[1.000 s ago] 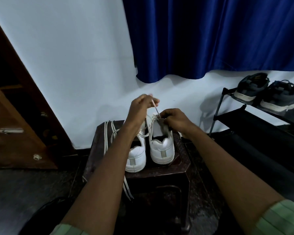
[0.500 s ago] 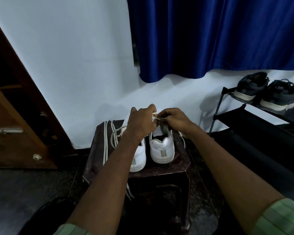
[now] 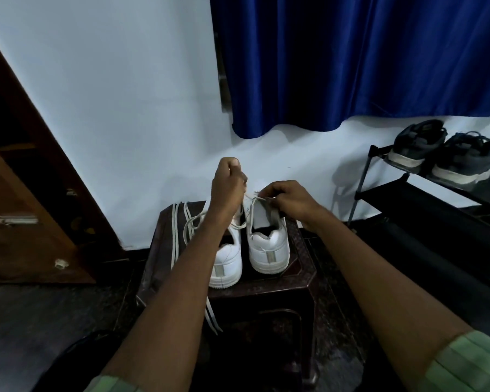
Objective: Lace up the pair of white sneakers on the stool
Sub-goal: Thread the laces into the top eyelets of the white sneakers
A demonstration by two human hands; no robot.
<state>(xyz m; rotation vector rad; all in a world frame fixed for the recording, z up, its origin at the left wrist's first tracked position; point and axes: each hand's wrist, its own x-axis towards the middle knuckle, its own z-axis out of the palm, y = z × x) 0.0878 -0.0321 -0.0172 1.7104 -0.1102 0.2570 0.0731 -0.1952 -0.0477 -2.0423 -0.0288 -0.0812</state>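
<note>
Two white sneakers stand side by side on a dark brown stool (image 3: 300,281), heels toward the camera: the left sneaker (image 3: 228,261) and the right sneaker (image 3: 268,246). The left hand (image 3: 228,183) is raised above the far part of the right sneaker, its grip curled and pinching a lace (image 3: 251,197) that runs down into that shoe. The right hand (image 3: 290,198) sits lower, just right of the left hand, its grip pinching the same lace at the shoe's tongue. A loose lace (image 3: 193,222) loops from the left sneaker across the stool's left side. On the right stands a black shoe rack (image 3: 379,193) carrying a pair of dark shoes (image 3: 441,154). A blue curtain (image 3: 351,66) hangs on the far wall.
</note>
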